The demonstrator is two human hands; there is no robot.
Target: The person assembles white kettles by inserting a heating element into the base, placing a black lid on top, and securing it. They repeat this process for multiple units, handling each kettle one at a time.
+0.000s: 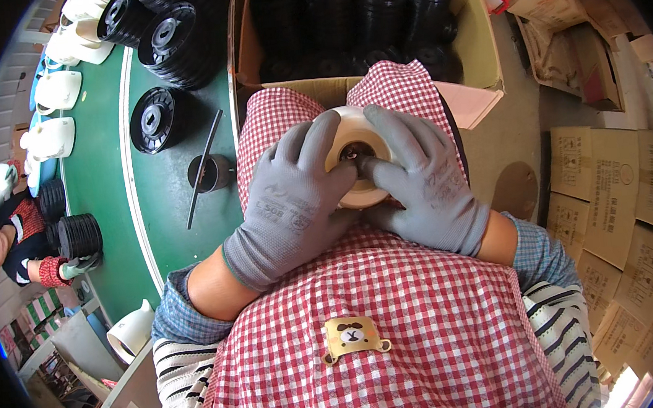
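A round cream-coloured shell with a dark hole in its middle is held over my lap, between my knees. My left hand, in a grey glove, curls around its left side with the thumb at the central hole. On the opposite side my right hand, gloved the same way, grips it with its thumb also at the hole. Something small and metallic shows inside the hole, too small to name. The underside of the shell is hidden by my hands.
A green table at my left carries stacked black discs, one single black disc, a black cup with a rod across it, and white kettles. Ahead stands a carton of black discs. A co-worker handles discs. Cartons stack at right.
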